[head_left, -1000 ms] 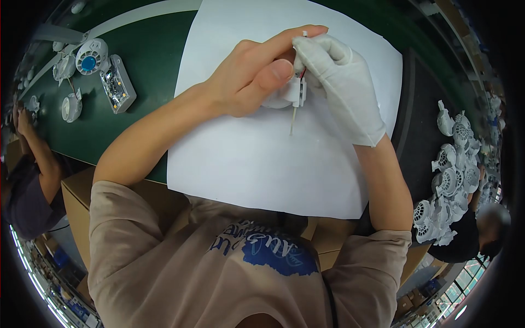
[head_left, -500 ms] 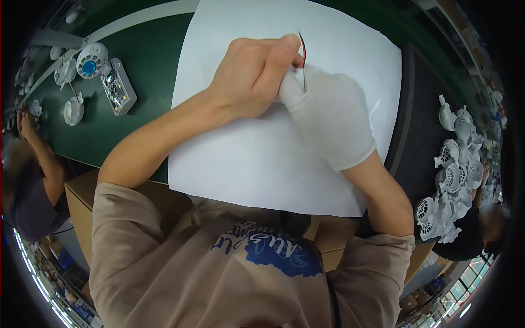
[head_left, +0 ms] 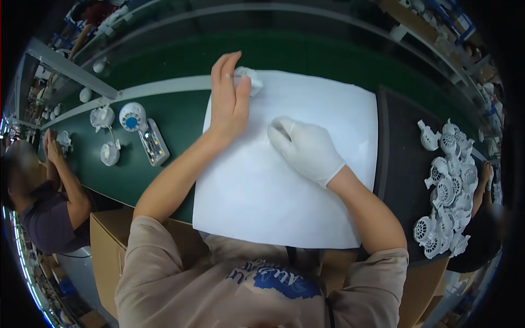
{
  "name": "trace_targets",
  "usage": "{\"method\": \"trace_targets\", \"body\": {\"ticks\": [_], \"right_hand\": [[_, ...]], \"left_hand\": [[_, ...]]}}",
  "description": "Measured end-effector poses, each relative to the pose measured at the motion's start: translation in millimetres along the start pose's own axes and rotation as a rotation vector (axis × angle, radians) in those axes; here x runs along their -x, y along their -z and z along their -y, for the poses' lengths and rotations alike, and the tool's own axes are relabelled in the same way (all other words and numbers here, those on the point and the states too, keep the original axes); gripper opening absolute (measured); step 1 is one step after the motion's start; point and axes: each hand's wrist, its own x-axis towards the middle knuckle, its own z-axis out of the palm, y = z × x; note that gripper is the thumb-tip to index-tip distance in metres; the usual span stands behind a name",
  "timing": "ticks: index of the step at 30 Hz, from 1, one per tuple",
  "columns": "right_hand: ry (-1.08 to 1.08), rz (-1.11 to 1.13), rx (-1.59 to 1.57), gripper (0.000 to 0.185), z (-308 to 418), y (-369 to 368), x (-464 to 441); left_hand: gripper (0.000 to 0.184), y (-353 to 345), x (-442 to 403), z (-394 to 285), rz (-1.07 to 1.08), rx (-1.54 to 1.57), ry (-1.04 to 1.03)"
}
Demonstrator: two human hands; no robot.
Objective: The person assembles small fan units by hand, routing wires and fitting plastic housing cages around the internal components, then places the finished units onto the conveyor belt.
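Note:
My left hand [head_left: 231, 104], bare, is at the far left edge of the white sheet [head_left: 290, 202]. Its thumb and fingers close around a small white plastic part [head_left: 253, 82], mostly hidden behind them. Over the middle of the sheet is my right hand [head_left: 306, 147] in a white glove. Its fingers are curled in, and anything inside them is hidden.
On the green table to the left stand a round white device with a blue centre [head_left: 132, 117], a white unit with an exposed circuit board [head_left: 155, 143] and white housings [head_left: 110, 153]. Several white grilled parts [head_left: 445, 191] lie piled on the dark mat [head_left: 402, 164]. Co-workers sit on both sides.
My hands have come apart; the left moved left towards the sheet's far edge. The red and black wires are no longer visible. The whole view has shifted.

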Motion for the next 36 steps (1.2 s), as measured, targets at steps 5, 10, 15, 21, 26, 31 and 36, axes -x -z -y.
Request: {"method": "trace_targets", "body": {"ticks": [5, 10, 15, 21, 26, 31, 36], "right_hand": [[0.0, 0.133, 0.065, 0.028, -0.1, 8.9, -4.3], [0.063, 0.104, 0.088, 0.032, -4.8, 2.9, -1.4], [0.077, 0.094, 0.168, 0.035, -7.6, 1.0, -1.4], [0.057, 0.115, 0.154, 0.037, -8.7, 1.3, 0.6], [0.044, 0.124, 0.231, 0.038, -5.5, -1.8, 1.0], [0.056, 0.116, 0.192, 0.039, -8.5, 2.3, 0.7], [0.086, 0.147, 0.142, 0.039, -13.1, 3.5, -2.7]], "left_hand": [[0.052, -0.2, 10.9, -8.7, 0.012, -0.043, 0.01], [0.042, 1.0, 11.3, -6.1, 0.179, -0.146, -0.052], [0.032, 3.4, 3.3, 24.8, 0.35, -0.476, -0.013], [0.026, 11.7, -28.9, 15.4, 0.113, -0.525, -0.065], [0.017, 55.4, -121.8, -108.7, -0.042, -0.225, -0.462], [0.018, 67.8, -268.5, -220.7, -0.145, -0.153, -0.807], [0.038, 26.5, -397.2, -251.3, 0.055, -0.197, -0.556]]}}
